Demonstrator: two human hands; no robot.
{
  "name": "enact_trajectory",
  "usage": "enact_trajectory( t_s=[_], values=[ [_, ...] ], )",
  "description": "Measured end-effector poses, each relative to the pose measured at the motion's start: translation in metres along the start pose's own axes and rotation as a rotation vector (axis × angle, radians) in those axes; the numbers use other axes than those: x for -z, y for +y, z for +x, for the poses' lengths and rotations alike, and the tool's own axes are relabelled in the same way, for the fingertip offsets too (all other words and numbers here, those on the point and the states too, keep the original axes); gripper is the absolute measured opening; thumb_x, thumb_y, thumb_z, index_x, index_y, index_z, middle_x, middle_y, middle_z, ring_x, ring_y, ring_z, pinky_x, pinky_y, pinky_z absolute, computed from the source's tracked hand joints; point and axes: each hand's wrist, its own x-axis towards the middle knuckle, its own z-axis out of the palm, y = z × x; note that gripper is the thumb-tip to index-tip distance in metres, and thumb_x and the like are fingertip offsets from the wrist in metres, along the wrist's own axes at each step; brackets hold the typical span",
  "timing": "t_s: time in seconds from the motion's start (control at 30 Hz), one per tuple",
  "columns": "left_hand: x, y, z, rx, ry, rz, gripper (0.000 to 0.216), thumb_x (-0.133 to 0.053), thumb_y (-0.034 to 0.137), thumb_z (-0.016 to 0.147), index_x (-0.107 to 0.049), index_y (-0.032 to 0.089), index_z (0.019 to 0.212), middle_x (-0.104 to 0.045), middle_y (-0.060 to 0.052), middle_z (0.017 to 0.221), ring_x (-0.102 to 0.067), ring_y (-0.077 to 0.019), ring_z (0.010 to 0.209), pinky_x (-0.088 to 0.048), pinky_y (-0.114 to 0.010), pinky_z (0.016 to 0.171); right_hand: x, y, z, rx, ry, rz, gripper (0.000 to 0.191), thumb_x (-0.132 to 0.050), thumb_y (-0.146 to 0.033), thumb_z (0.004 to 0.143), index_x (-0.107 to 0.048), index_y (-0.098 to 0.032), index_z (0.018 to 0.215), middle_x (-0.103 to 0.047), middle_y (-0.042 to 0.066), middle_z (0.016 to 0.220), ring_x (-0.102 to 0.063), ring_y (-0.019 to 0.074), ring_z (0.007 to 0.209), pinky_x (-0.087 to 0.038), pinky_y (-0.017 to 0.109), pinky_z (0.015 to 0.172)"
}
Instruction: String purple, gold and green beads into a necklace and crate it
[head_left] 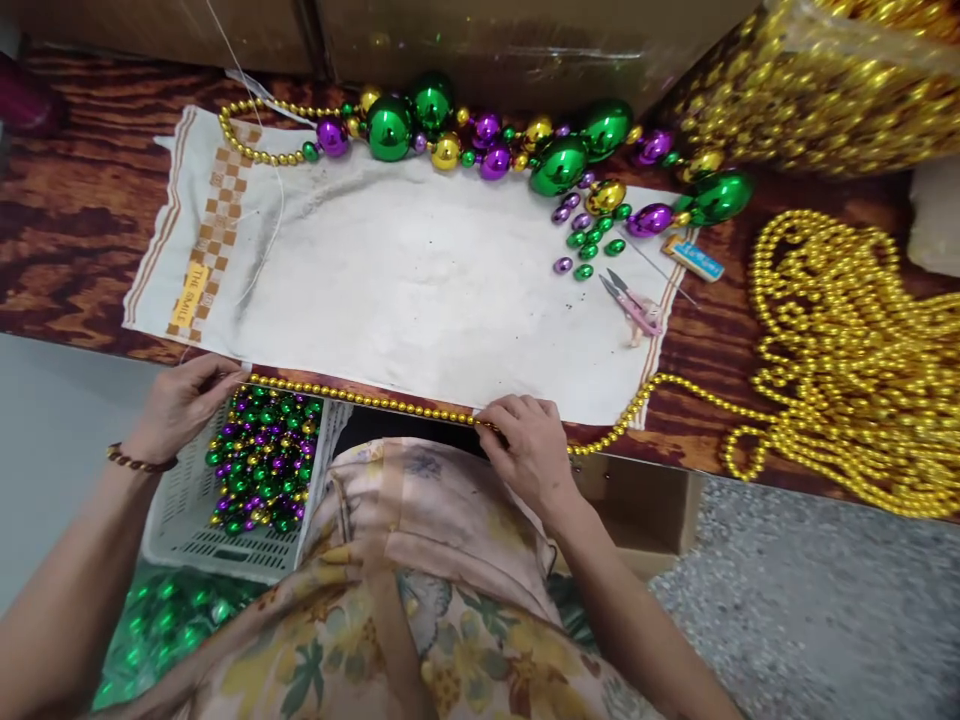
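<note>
A strand of gold beads [375, 397] is stretched along the table's front edge between my two hands. My left hand [187, 400] pinches its left end. The fingers of my right hand [529, 440] are closed on the strand further right, and from there it runs on to a large heap of gold bead strands [847, 370]. Beyond the hands lies a white towel [420, 270]. Along its far edge rests a necklace of large green, purple and gold balls [390, 128], with a loop of small gold beads at its left end.
On the towel's right are loose small beads [589, 240], pink-handled scissors [634, 305], a needle and a blue packet [694, 257]. A bag of gold beads [810, 110] stands at the back right. Below the table are a white basket [180, 520] of coloured beads and a cardboard box [652, 505].
</note>
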Motion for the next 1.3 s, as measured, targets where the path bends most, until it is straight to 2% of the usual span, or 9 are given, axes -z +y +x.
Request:
enact_trajectory(
  t_s=[0.17,0.27,0.4,0.6,0.77,0.9,1.13,1.3],
  values=[
    [-0.001,0.003,0.000,-0.033,-0.003,-0.054,0.029,-0.058,0.044,0.089,-0.066,0.016,0.088,-0.069,-0.004,0.079,-0.058,-0.0144,0.071,-0.044,-0.024,0.068,0.002,0.001,-0.001,0.034,0.042,0.019,0.019,-0.052,-0.025,0.094,-0.069,-0.022,0.086,-0.071,0.005,0.089,-0.060,0.0231,0.083,-0.033,0.038,0.075],
    [-0.001,0.001,0.003,-0.037,-0.013,-0.081,0.030,-0.056,0.043,0.091,-0.064,0.015,0.083,-0.065,-0.002,0.072,-0.051,-0.0112,0.061,-0.039,-0.023,0.061,-0.002,0.007,0.001,0.111,0.101,0.031,0.023,-0.049,-0.030,0.096,-0.069,-0.023,0.087,-0.071,0.005,0.088,-0.062,0.0240,0.079,-0.035,0.039,0.072],
    [-0.002,-0.004,0.005,-0.041,-0.019,-0.093,0.030,-0.055,0.040,0.093,-0.060,0.016,0.078,-0.059,0.000,0.066,-0.046,-0.0094,0.058,-0.035,-0.022,0.058,-0.007,0.010,0.005,0.143,0.109,0.052,0.025,-0.047,-0.033,0.097,-0.068,-0.024,0.087,-0.072,0.006,0.085,-0.064,0.0271,0.078,-0.037,0.042,0.070],
    [-0.001,-0.003,0.005,-0.067,-0.037,-0.086,0.029,-0.053,0.040,0.094,-0.058,0.016,0.078,-0.055,0.001,0.066,-0.043,-0.0094,0.058,-0.033,-0.023,0.058,-0.008,0.009,0.004,0.114,0.098,0.091,0.022,-0.050,-0.033,0.096,-0.066,-0.025,0.084,-0.072,0.006,0.085,-0.066,0.0282,0.078,-0.042,0.043,0.070],
    [0.004,0.003,0.009,-0.020,-0.057,-0.040,0.028,-0.052,0.037,0.093,-0.056,0.017,0.075,-0.050,0.003,0.062,-0.043,-0.0096,0.057,-0.032,-0.023,0.058,-0.010,0.009,0.007,0.109,0.089,0.109,0.022,-0.051,-0.034,0.096,-0.066,-0.024,0.084,-0.072,0.006,0.085,-0.066,0.0289,0.079,-0.041,0.044,0.072],
    [0.008,0.007,0.009,-0.016,-0.108,-0.031,0.028,-0.052,0.039,0.091,-0.058,0.017,0.076,-0.056,0.000,0.067,-0.048,-0.0114,0.061,-0.036,-0.024,0.061,-0.008,0.001,0.008,0.070,0.102,0.079,0.022,-0.053,-0.031,0.095,-0.068,-0.023,0.081,-0.072,0.006,0.084,-0.064,0.0255,0.078,-0.037,0.040,0.071],
    [0.006,-0.010,0.006,0.054,-0.067,0.069,0.029,-0.058,0.045,0.088,-0.062,0.017,0.080,-0.061,0.002,0.070,-0.050,-0.0119,0.065,-0.037,-0.022,0.062,-0.006,-0.008,0.006,-0.071,0.075,0.102,0.017,-0.057,-0.021,0.090,-0.068,-0.022,0.077,-0.071,0.003,0.085,-0.058,0.0216,0.083,-0.031,0.040,0.082],
    [0.005,-0.009,0.005,0.114,-0.073,0.099,0.030,-0.060,0.048,0.085,-0.064,0.018,0.083,-0.064,0.002,0.072,-0.051,-0.0122,0.068,-0.039,-0.021,0.065,-0.008,-0.009,0.004,-0.094,0.098,0.125,0.014,-0.059,-0.019,0.089,-0.066,-0.021,0.077,-0.071,0.003,0.085,-0.056,0.0208,0.082,-0.030,0.039,0.083]
  ],
)
